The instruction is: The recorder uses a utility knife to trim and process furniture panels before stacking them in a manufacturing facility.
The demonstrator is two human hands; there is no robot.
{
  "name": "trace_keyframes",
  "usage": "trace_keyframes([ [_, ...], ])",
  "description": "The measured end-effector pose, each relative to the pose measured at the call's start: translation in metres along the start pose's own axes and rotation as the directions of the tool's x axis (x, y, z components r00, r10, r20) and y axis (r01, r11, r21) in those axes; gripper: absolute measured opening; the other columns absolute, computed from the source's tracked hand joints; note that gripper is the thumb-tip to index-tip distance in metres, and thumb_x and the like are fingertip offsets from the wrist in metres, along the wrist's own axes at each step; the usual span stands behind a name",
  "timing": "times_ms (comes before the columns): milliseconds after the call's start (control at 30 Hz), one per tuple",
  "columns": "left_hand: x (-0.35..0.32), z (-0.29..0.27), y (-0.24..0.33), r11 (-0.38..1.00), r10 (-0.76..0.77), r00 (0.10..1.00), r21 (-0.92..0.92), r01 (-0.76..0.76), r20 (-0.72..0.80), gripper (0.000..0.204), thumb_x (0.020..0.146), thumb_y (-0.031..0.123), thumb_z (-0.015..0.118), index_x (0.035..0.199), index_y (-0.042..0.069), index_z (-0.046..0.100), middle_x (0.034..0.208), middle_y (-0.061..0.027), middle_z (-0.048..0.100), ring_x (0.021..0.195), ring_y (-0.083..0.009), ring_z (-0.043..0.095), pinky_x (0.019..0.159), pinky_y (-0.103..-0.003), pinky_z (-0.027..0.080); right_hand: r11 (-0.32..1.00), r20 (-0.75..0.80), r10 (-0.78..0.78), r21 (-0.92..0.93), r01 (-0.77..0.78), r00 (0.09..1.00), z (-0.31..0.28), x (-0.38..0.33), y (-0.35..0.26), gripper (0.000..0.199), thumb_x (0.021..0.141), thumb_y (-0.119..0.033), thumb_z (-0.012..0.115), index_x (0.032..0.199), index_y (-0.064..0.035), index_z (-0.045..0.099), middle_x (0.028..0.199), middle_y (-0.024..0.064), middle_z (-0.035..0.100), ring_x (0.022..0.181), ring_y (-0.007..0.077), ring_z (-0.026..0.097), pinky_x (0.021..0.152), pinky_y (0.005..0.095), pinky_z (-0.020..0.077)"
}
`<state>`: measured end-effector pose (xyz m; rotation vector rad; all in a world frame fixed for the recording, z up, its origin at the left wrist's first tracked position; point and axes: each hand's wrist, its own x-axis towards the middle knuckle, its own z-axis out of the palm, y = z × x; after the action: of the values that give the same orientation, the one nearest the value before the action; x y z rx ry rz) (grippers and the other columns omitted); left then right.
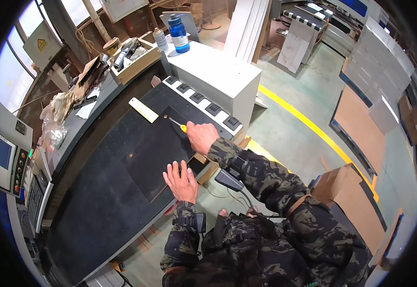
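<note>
Camouflage sleeves reach over the dark machine bed (98,191). On it lies a black panel (156,148), its near edge pressed by the left hand (182,181), fingers spread flat and open. At the panel's far corner the right hand (201,136) is closed around a yellow-handled screwdriver (177,124), near a pale wooden block (143,110).

Head-worn fisheye, looking steeply down, close over machine bed (122,158)

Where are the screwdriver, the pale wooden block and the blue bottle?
screwdriver (183,127): head view, on its yellow handle by the right hand.
pale wooden block (143,110): head view, middle of its top face.
blue bottle (179,33): head view, on its body.
</note>
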<state>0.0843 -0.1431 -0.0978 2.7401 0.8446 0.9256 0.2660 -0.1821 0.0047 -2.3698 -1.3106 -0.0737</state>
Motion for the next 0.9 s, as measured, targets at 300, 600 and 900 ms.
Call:
trace_keyframes([
  [300,0.0,-0.005,-0.003,1.0,0.01,1.0,0.014,-0.01,0.014,0.035,0.092,0.017,0.058,0.125,0.006,0.063,0.132,-0.0173,0.055,0.131,-0.0375,0.043,0.112,-0.057,0.027,0.999,0.104,0.033,-0.046,-0.028,0.994,0.002,0.032,-0.012,0.02,0.077,-0.01,0.063,0.092,0.0011,0.057,0.073,0.0194,0.068,0.074,0.0362,0.07,0.063,0.0458,0.0539],
  [600,-0.001,-0.004,-0.004,1.0,-0.002,1.0,0.005,0.002,0.017,0.035,0.091,0.016,0.059,0.124,0.006,0.063,0.132,-0.0175,0.055,0.131,-0.0372,0.043,0.111,-0.057,0.027,0.997,0.112,0.018,-0.08,-0.009,0.994,0.002,0.041,-0.016,0.017,0.079,-0.011,0.062,0.091,0.0007,0.059,0.074,0.0191,0.069,0.075,0.0364,0.07,0.066,0.0453,0.0553],
  [900,-0.019,0.034,-0.039,0.993,0.042,0.992,-0.115,-0.029,0.116,0.048,0.087,0.025,0.061,0.133,0.01,0.055,0.135,-0.0153,0.05,0.133,-0.039,0.039,0.112,-0.061,0.025,0.966,0.288,-0.258,0.067,0.25,0.922,0.04,0.015,-0.133,0.016,0.082,-0.016,0.065,0.094,-0.0054,0.065,0.081,0.0112,0.072,0.081,0.0274,0.072,0.071,0.0384,0.0555],
])
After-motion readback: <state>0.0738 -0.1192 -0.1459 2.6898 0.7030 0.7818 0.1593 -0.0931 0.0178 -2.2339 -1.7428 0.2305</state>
